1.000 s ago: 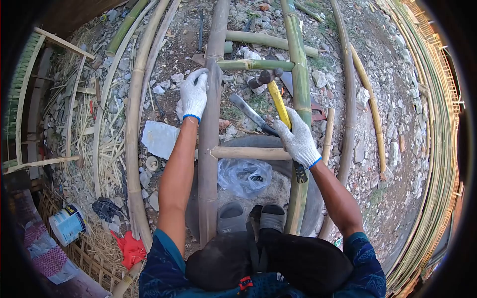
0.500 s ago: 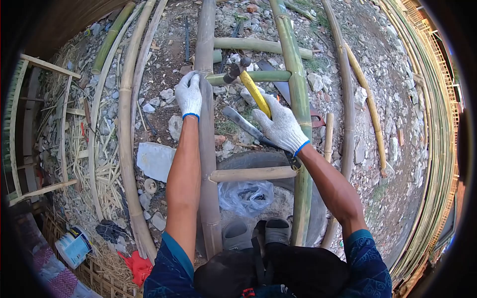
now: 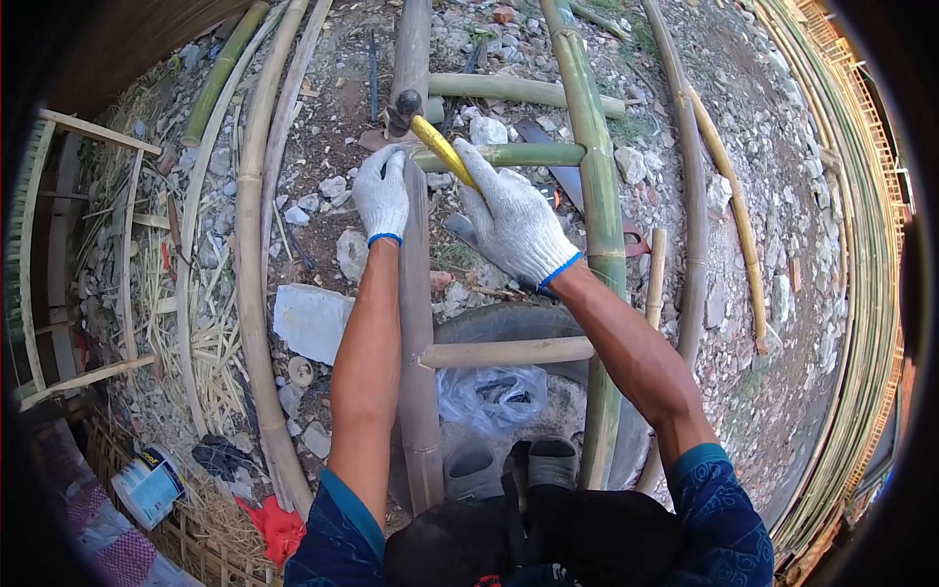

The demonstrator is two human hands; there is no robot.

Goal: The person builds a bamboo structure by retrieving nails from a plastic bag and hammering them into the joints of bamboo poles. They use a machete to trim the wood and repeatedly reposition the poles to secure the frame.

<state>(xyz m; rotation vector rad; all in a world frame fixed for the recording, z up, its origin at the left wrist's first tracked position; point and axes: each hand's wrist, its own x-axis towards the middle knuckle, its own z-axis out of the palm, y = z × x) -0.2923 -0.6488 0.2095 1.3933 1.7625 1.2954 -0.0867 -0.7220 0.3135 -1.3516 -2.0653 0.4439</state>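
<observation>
My left hand (image 3: 380, 196), in a white knit glove with a blue cuff, is closed against the left side of a greyish-brown bamboo pole (image 3: 419, 293); its fingertips are partly hidden. My right hand (image 3: 518, 220), gloved alike, grips the yellow handle of a hammer (image 3: 437, 147). The dark hammer head is over the pole, just above my left fingers. A green bamboo rung (image 3: 528, 155) runs from this pole to a green bamboo pole (image 3: 599, 196) on the right. Partly hidden beneath my right hand lies a blade (image 3: 461, 229).
A lower bamboo rung (image 3: 509, 352) and an upper one (image 3: 518, 91) also span the poles. Below are a tire (image 3: 489, 321) and a clear plastic bag (image 3: 492, 396). A handsaw (image 3: 562, 171) lies on rubble. Long poles flank both sides; a bucket (image 3: 149, 486) stands lower left.
My right hand and the hammer have moved left, bringing the hammer head from beside the green rung to over the brown pole. My left hand stays by the pole.
</observation>
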